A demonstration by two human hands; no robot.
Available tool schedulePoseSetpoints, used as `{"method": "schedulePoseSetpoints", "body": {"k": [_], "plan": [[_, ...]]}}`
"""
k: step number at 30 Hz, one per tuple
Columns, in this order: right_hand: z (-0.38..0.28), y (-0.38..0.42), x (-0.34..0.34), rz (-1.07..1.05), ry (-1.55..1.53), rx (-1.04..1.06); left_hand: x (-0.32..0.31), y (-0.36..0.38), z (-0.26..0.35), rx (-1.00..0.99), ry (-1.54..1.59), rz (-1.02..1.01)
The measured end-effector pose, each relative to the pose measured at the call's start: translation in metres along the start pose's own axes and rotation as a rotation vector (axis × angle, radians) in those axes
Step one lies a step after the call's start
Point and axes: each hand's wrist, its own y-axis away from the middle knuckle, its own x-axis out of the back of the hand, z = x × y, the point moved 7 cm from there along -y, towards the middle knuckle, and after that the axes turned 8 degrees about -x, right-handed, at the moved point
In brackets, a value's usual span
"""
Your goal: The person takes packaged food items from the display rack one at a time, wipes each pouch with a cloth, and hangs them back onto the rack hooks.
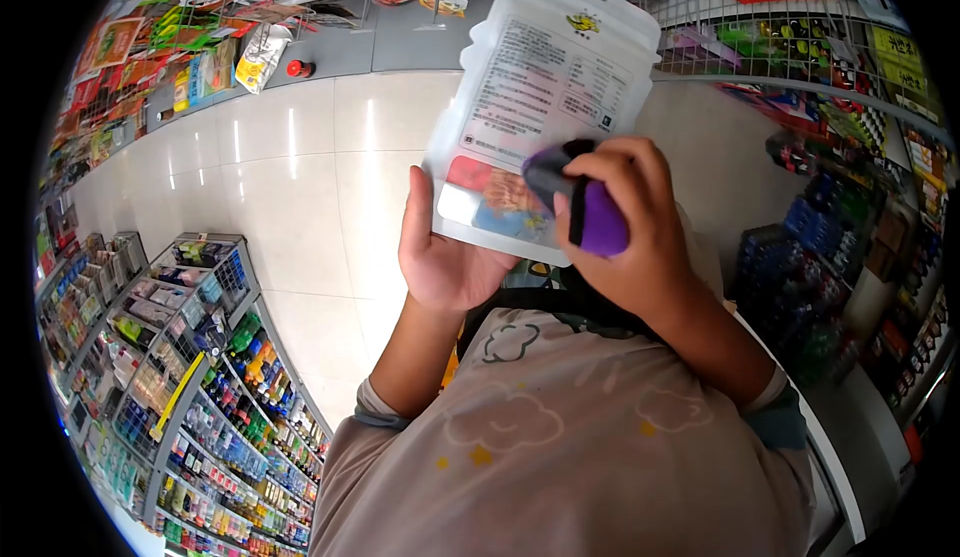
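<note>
A white plastic snack pouch [550, 67] is held up in front of my body, its printed back towards me. Rows of small text, a table and a hang hole show on it, with a clear window near the bottom. My left hand [450, 269] supports its lower left corner, thumb out along the edge and fingers hidden behind. Over the pouch's lower right part, my right hand [640, 232] grips a purple and dark grey cleaning pad [604, 219] with a black band. The pad overlaps the window and lower text in this view.
Wire shelf racks [690, 12] with hanging snack packs curve across the top. Stocked shelves [230, 387] stand at the lower left, and bottles [815, 247] at the right. A small red-capped jar [299, 69] sits on the lower ledge above the tiled floor [300, 187].
</note>
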Motion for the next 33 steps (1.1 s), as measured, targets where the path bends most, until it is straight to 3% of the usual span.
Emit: {"method": "schedulePoseSetpoints", "body": {"k": [1, 3, 4, 6, 7, 8, 9, 11, 13, 15, 19, 21, 23, 25, 26, 33], "plan": [[-0.009, 0.001, -0.005, -0.077, 0.012, 0.061, 0.005, -0.001, 0.000, 0.000, 0.002, 0.002], [-0.022, 0.007, -0.013, -0.162, 0.023, 0.119, -0.010, -0.004, -0.003, 0.004, 0.070, -0.253], [-0.028, 0.011, -0.019, -0.247, -0.004, 0.140, -0.001, -0.001, -0.007, -0.044, 0.014, -0.017], [-0.036, 0.015, -0.028, -0.385, -0.052, 0.164, 0.000, 0.004, -0.009, -0.096, -0.066, -0.040], [-0.037, 0.013, -0.030, -0.386, -0.048, 0.171, -0.001, 0.004, -0.007, -0.145, -0.150, -0.063], [-0.035, 0.014, -0.030, -0.381, -0.073, 0.170, -0.011, 0.003, -0.007, -0.189, -0.524, -0.016], [-0.035, 0.014, -0.032, -0.377, -0.100, 0.165, -0.007, 0.005, -0.007, -0.192, -0.523, -0.015], [-0.030, 0.008, -0.034, -0.311, -0.079, 0.162, -0.005, 0.009, -0.009, -0.159, -0.844, -0.193], [-0.030, 0.002, -0.033, -0.238, -0.061, 0.155, 0.006, 0.021, -0.012, -0.016, -0.813, -0.212], [-0.041, -0.002, -0.027, -0.217, -0.100, 0.260, 0.032, 0.031, -0.017, 0.122, -1.051, -0.332], [-0.037, -0.009, -0.020, -0.215, -0.058, 0.274, 0.026, 0.023, -0.021, 0.144, -1.016, -0.426], [-0.031, -0.017, -0.012, -0.182, -0.035, 0.248, 0.022, 0.020, -0.018, 0.123, -1.003, -0.265], [-0.024, -0.029, 0.000, -0.110, 0.020, 0.207, 0.011, 0.020, -0.017, 0.065, -1.070, -0.281], [-0.012, -0.039, 0.009, -0.078, 0.042, 0.196, 0.010, 0.018, -0.014, 0.093, -1.072, -0.127], [-0.004, -0.044, 0.014, -0.033, 0.054, 0.168, 0.001, 0.017, -0.013, -0.039, -1.105, -0.163], [0.045, -0.066, 0.047, 0.079, 0.026, -0.040, -0.004, 0.020, -0.008, -0.014, -0.978, -0.176]]}}
